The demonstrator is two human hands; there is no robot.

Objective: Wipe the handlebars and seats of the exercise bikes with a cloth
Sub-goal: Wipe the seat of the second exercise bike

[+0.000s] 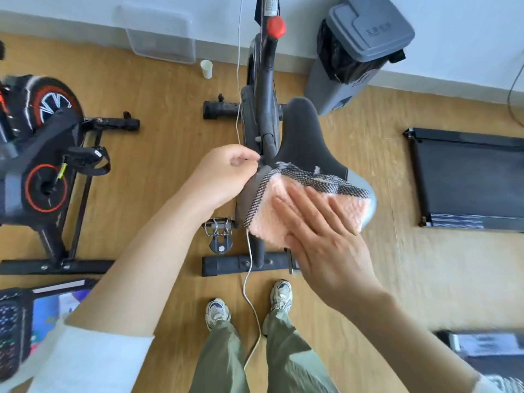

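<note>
Fleecy pink cloth (pixel 268 211) drapes the smooth, rounded seat (pixel 306 137).

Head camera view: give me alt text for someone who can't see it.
A person's right hand presses a pink cloth flat on the black seat of an exercise bike while the left hand holds its left edge. Seen from above; a second bike stands to the left, a grey bin by the wall.
</note>
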